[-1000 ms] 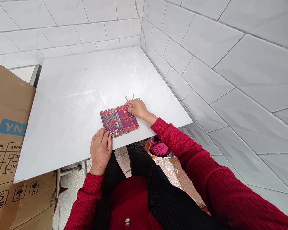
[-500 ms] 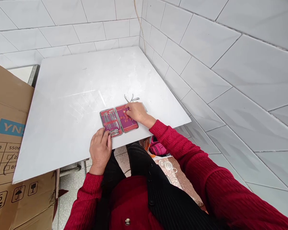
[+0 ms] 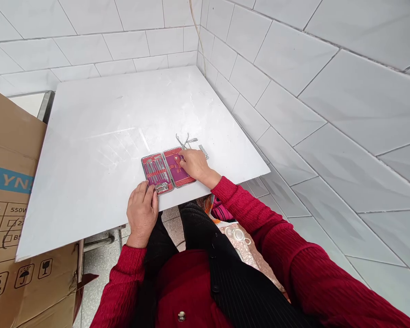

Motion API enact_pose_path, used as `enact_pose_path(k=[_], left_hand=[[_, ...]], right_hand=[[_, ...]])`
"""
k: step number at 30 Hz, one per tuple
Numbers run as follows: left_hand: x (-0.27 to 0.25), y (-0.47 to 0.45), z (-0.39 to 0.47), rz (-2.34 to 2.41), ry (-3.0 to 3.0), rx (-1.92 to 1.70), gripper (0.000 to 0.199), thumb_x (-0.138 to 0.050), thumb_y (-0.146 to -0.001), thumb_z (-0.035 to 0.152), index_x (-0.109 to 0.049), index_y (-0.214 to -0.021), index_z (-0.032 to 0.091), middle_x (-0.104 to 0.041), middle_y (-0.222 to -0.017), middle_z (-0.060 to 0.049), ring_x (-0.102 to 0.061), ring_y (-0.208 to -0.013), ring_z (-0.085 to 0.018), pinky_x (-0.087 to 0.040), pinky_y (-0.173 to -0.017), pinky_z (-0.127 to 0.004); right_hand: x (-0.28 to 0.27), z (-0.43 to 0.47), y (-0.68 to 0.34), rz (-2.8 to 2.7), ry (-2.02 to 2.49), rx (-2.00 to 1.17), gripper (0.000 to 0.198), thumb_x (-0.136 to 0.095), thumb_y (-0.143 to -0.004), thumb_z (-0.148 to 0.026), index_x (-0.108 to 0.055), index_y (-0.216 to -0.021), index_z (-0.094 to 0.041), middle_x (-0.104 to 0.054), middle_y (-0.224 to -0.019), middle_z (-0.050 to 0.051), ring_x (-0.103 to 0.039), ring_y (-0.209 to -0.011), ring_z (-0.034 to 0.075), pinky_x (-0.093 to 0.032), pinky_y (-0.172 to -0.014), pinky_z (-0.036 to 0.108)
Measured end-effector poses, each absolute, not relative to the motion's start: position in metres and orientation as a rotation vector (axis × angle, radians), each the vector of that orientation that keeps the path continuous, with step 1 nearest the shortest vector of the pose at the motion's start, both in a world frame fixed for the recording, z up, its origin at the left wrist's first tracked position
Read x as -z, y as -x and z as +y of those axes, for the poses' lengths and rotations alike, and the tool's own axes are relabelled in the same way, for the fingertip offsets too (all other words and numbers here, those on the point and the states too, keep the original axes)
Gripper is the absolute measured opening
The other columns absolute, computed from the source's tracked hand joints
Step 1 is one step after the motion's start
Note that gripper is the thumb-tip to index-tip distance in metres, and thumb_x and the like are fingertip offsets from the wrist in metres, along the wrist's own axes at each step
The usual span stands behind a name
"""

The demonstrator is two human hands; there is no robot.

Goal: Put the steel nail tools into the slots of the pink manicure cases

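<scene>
An open manicure case (image 3: pixel 171 168) with a purple and red lining lies on the white table near its front edge. Its left half holds several slim metal tools (image 3: pixel 156 169) under a strap, and a nail clipper (image 3: pixel 161 187) sits low in that half. My left hand (image 3: pixel 143 207) grips the case's lower left corner with curled fingers. Over the right half, my right hand (image 3: pixel 195 165) has thumb and fingers pinched beside a snap strap (image 3: pixel 176 158); whatever they hold is hidden. Just beyond that hand lie cuticle nippers (image 3: pixel 182 141), a small clipper (image 3: pixel 192 140) and another clipper (image 3: pixel 203 151).
The white tabletop (image 3: pixel 99 114) meets tiled walls (image 3: pixel 294 114) at the back and right. A large cardboard box (image 3: pixel 10 191) stands against its left side. Below the front edge at right are a pink and black item (image 3: pixel 221 212) and a white round lid (image 3: pixel 238 234).
My right hand has shifted slightly over the case's right half, and the clipper to its right shows more. My left hand stays at the corner. The whole view moved a little.
</scene>
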State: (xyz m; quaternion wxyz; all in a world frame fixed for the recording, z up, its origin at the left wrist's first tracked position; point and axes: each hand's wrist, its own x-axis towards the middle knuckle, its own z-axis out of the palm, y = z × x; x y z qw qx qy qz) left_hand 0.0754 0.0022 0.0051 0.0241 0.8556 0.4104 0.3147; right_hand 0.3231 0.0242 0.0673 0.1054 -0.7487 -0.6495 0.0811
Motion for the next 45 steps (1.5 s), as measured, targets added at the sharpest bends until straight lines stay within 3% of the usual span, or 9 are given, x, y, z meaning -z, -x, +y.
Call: enact_pose_path(k=[11, 24, 32, 45], left_hand=[[-0.006, -0.076, 0.002, 1.276, -2.706, -0.997, 0.031, -0.047, -0.104, 0.027, -0.068, -0.122, 0.014, -0.066, -0.135, -0.019, -0.061, -0.128, -0.031, -0.047, -0.108, -0.049], [-0.005, -0.076, 0.003, 1.272, -2.747, -1.026, 0.029, -0.049, -0.103, 0.024, -0.068, -0.122, 0.014, -0.066, -0.135, -0.018, -0.061, -0.127, -0.031, -0.048, -0.108, -0.048], [-0.005, -0.076, 0.003, 1.271, -2.79, -1.053, 0.026, -0.051, -0.102, 0.023, -0.067, -0.122, 0.015, -0.068, -0.133, -0.017, -0.063, -0.125, -0.031, -0.05, -0.106, -0.047], [-0.006, -0.076, 0.003, 1.269, -2.785, -1.052, 0.026, -0.051, -0.102, 0.022, -0.067, -0.121, 0.015, -0.068, -0.132, -0.017, -0.063, -0.125, -0.031, -0.05, -0.107, -0.048]], right_hand=[[-0.058, 0.019, -0.318, -1.805, 2.217, -0.198, 0.026, -0.046, -0.103, -0.027, -0.069, -0.107, -0.016, -0.067, -0.112, 0.014, -0.063, -0.1, 0.026, -0.044, -0.081, 0.035], [-0.05, 0.022, -0.349, -1.529, 2.024, -0.301, 0.028, -0.054, -0.09, -0.012, -0.073, -0.109, -0.019, -0.073, -0.103, 0.004, -0.064, -0.09, 0.019, -0.045, -0.079, 0.03], [-0.048, 0.014, -0.394, -1.361, 2.143, -0.291, 0.024, -0.059, -0.086, -0.013, -0.076, -0.101, -0.02, -0.075, -0.098, 0.002, -0.064, -0.082, 0.018, -0.043, -0.072, 0.029], [-0.064, 0.027, -0.385, -1.511, 2.242, -0.271, 0.021, -0.055, -0.09, -0.021, -0.074, -0.083, -0.02, -0.076, -0.09, 0.003, -0.063, -0.08, 0.018, -0.034, -0.063, 0.028]])
